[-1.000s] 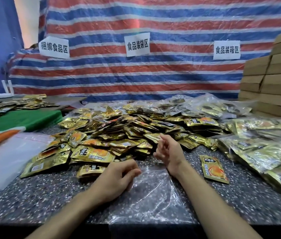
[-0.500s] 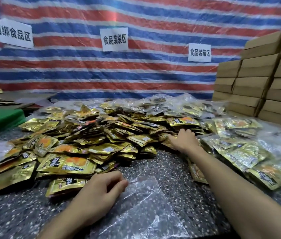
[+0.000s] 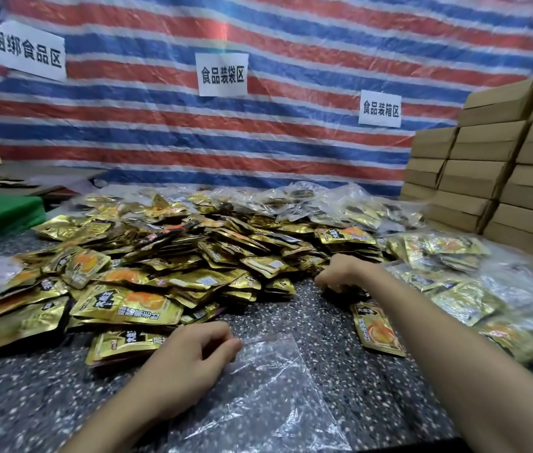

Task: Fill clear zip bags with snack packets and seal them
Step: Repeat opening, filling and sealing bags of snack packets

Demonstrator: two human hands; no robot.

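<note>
Tabletop (image 3: pixel 317 308) | left hand (image 3: pixel 190 358) is resting, fingers loosely curled, on an empty clear zip bag (image 3: pixel 258 397) lying flat | right hand (image 3: pixel 340 273) is curling over snack packets (image 3: pixel 193 256) at the pile's edge | best: left spreading the bag's mouth, right lifting few packets | fingertips are hiding both grips; cannot tell

Striped tarp (image 3: pixel 291 34) with three paper signs (image 3: pixel 221 74), stacked cardboard boxes (image 3: pixel 494 178), green cloth (image 3: pixel 0 214), speckled table (image 3: pixel 324 317)

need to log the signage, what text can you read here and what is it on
"捆绑食品区": left paper sign on the striped tarp.
"食品装袋区": middle paper sign.
"食品装箱区": right paper sign.
gold snack packets: print too blurred to read.
</note>
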